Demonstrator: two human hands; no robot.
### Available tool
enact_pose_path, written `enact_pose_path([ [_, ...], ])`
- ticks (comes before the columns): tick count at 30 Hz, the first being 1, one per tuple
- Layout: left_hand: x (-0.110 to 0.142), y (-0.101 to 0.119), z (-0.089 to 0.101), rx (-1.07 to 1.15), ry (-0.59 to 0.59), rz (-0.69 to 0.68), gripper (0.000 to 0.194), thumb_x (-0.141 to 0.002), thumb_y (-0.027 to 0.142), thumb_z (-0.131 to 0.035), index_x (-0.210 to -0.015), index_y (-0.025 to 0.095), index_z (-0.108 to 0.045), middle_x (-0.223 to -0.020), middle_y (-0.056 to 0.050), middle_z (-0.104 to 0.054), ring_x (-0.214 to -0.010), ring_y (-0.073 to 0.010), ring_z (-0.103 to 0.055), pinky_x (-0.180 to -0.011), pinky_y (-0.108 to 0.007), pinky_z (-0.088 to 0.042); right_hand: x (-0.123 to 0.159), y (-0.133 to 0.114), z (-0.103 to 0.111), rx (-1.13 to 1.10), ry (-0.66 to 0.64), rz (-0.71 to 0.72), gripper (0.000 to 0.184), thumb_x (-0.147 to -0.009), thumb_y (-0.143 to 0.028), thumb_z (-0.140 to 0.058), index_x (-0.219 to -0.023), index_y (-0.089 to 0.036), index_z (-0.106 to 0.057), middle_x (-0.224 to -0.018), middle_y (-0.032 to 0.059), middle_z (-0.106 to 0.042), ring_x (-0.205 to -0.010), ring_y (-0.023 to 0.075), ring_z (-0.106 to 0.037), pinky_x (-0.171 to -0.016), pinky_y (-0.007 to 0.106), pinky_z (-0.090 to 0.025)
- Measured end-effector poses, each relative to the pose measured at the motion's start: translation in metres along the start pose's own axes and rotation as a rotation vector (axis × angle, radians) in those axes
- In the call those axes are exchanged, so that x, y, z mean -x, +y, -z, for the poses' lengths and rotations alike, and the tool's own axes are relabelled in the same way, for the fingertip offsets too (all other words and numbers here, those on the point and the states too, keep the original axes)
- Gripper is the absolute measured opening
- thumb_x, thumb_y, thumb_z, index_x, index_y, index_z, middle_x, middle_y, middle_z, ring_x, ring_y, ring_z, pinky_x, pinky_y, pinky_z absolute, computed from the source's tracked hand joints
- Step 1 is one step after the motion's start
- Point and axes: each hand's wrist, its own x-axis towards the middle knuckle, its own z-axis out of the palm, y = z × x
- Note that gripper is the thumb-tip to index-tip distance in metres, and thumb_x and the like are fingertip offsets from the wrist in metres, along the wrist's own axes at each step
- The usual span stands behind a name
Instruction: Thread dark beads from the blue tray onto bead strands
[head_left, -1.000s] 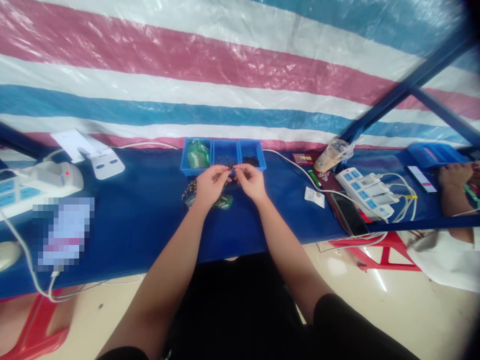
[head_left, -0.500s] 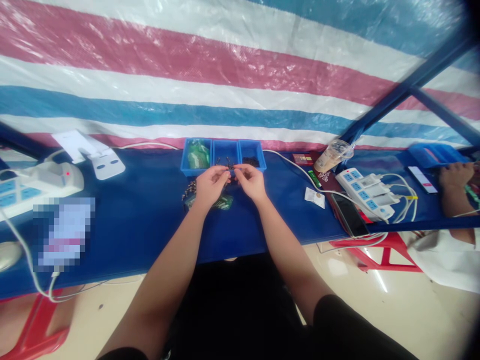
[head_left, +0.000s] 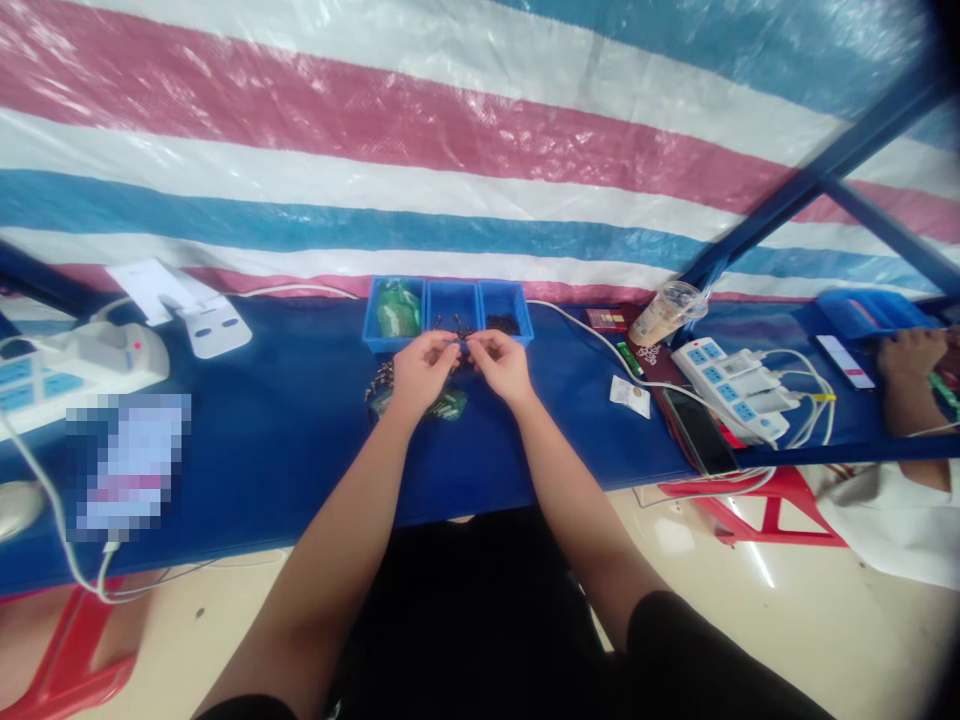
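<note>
My left hand [head_left: 424, 372] and my right hand [head_left: 501, 364] meet at the front of a blue three-part bin [head_left: 452, 285]. Both are closed in a pinch, fingertips almost touching. Whatever small dark piece they pinch is too tiny to name. A green plastic bag [head_left: 397, 308] fills the bin's left compartment. Small dark parts [head_left: 502, 324] lie in the right compartment, and a few dark pieces show near the middle one. Below my left hand, a heap of small dark and brassy parts [head_left: 380, 382] rests beside green plastic film [head_left: 450, 404], partly covered by that hand.
To the right are a drink cup [head_left: 666, 312], a small white packet [head_left: 630, 396], a phone [head_left: 701, 430] and a power strip [head_left: 727, 390] with cables. Another person's hand [head_left: 911, 352] is at the far right. At left are a white stand [head_left: 214, 325] and another power strip [head_left: 90, 370].
Both hands stay in almost the same place with fingertips together. The view has shifted very slightly; nothing else visibly differs.
</note>
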Motion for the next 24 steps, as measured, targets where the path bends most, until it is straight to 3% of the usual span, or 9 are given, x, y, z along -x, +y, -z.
enact_pose_path([
  [24, 0.0006, -0.0028, -0.0010, -0.012, 0.001, 0.038, 0.030, -0.086, 0.036, -0.072, -0.109, 0.017, -0.073, -0.081, -0.005, -0.074, -0.067, -0.0150, -0.071, -0.068, -0.028, -0.060, -0.0003, 0.0016, 0.0021, -0.013, -0.009, 0.036, 0.030, -0.086, -0.048, -0.069, -0.097, -0.020, -0.068, -0.066, -0.0020, -0.065, -0.056, 0.0113, -0.059, -0.056, 0.026, -0.050],
])
